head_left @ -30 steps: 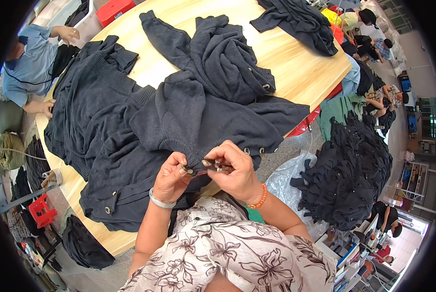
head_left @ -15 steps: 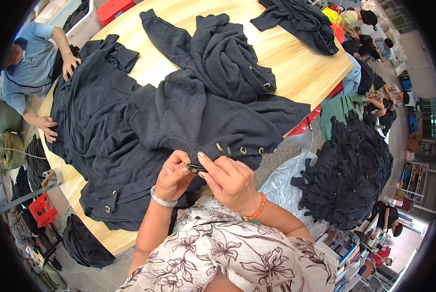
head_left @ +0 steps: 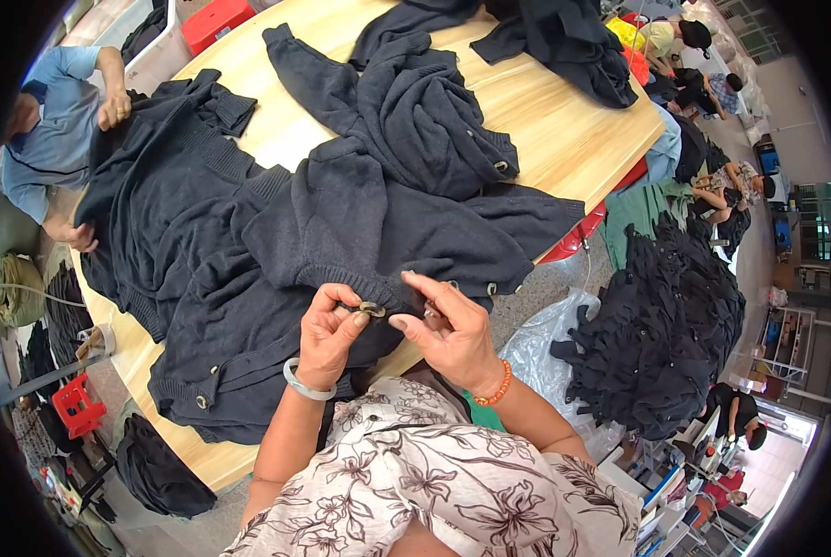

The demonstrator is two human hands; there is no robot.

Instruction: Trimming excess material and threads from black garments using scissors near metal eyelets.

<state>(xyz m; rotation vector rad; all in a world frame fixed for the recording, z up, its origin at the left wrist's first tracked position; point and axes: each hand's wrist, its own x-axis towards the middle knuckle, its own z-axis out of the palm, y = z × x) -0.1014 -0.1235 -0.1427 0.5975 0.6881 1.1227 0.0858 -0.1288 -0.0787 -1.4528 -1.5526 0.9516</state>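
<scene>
A dark knitted cardigan (head_left: 341,209) lies across the table's near edge in front of me. My left hand (head_left: 327,339) pinches its front edge at a brown-and-pale button (head_left: 372,309), thumb and fingertips closed around it. Just to the right, my right hand (head_left: 457,339) is apart from the button. Its thumb and index finger are spread, and its other fingers are partly hidden. Another button (head_left: 491,289) shows on the cardigan beyond that hand. A second dark cardigan (head_left: 425,121) lies bunched up behind the first.
At the left, a co-worker's hand (head_left: 114,110) grips more dark knitwear (head_left: 174,176) spread over the wooden table (head_left: 564,139). Dark garments (head_left: 573,56) lie at its far end. Right of the table, a dark garment heap (head_left: 657,325) stands beside clear plastic sheeting (head_left: 545,343).
My right hand has let go of the button and drawn away to the right, opening. My left hand keeps hold. The co-worker's hands have shifted the knitwear, and dark cloth at the far end has moved.
</scene>
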